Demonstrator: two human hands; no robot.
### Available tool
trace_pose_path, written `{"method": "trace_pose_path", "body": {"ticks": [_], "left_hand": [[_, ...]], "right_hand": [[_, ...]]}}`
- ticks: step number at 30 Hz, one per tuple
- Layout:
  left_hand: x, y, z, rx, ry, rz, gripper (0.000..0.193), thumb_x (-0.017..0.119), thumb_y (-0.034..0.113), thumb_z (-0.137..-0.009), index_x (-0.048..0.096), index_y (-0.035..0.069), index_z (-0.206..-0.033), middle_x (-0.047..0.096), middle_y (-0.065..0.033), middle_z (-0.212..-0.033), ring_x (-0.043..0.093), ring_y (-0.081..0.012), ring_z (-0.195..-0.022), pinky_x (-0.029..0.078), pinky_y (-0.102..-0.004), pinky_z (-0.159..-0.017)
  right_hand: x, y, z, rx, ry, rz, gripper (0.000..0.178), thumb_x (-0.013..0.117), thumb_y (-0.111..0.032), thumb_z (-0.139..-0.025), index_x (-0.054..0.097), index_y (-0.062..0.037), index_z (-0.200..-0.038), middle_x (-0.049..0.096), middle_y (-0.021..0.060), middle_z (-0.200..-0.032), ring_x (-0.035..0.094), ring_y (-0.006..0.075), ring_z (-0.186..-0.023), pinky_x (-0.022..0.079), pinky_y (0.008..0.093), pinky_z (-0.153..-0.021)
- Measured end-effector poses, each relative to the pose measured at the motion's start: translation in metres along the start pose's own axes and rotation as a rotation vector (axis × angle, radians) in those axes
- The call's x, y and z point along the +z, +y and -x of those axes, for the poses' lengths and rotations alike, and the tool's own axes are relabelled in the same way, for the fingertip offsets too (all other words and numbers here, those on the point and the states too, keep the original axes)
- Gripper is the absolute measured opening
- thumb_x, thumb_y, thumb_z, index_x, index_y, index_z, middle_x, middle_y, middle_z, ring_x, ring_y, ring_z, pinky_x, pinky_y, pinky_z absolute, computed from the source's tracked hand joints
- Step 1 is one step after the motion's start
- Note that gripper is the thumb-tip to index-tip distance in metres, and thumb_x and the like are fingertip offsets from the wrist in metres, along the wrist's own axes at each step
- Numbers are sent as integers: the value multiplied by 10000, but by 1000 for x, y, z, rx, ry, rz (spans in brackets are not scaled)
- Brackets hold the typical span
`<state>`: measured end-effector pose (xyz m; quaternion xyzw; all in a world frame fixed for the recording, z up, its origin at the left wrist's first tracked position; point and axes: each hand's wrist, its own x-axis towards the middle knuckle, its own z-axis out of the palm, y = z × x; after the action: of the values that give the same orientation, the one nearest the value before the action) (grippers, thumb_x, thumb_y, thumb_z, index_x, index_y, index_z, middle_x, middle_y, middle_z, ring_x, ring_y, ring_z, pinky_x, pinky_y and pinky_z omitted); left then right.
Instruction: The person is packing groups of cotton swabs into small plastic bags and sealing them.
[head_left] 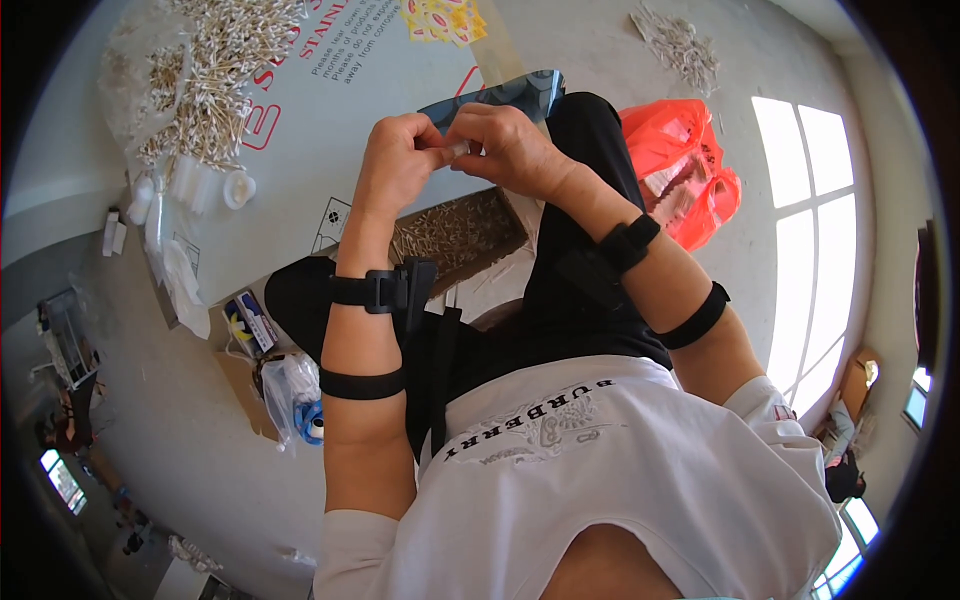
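Note:
My left hand [398, 160] and my right hand [510, 145] meet above the near edge of the table, fingers pinched together. Between the fingertips is a small whitish thing [460, 149], mostly covered, so its kind does not show. Below the hands, an open box [508, 212] holds many loose cotton swabs [440, 238]. A large heap of cotton swabs [205, 80] lies at the far left of the table, partly in clear plastic. Beside that heap stand clear plastic tubs [192, 186] and a round white-rimmed one [239, 189]. A dark glossy sheet [535, 92] lies just beyond my right hand.
Grey printed sheeting covers the table [330, 125], with yellow-patterned stickers [445, 20] at its far side. A red plastic bag [668, 130] with pink packs sits on the floor at right, scattered swabs [680, 48] beyond. A cardboard box [243, 385] stands at left.

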<state>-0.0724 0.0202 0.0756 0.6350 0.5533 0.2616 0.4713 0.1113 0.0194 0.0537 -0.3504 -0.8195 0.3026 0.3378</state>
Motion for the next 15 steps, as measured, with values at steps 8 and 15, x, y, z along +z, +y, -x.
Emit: {"method": "trace_pose_path", "body": {"ticks": [8,15], "left_hand": [[-2,0,2,95,18,-119,211,800,102,-706,633,-13,-760,628,-91,-688,551,-177,-602,457,-323,-583],[3,4,23,174,145,-325,260,785,74,-658,639,8,-864,652,-100,-843,634,-299,-827,511,-389,-719]], "right_hand": [[-4,-1,2,29,-18,2,197,714,-31,-730,630,-7,-906,597,108,-826,611,286,-748,494,364,-652],[-3,-2,3,38,3,13,187,704,-34,-737,624,-13,-905,594,109,-846,610,295,-749,496,365,-648]]}}
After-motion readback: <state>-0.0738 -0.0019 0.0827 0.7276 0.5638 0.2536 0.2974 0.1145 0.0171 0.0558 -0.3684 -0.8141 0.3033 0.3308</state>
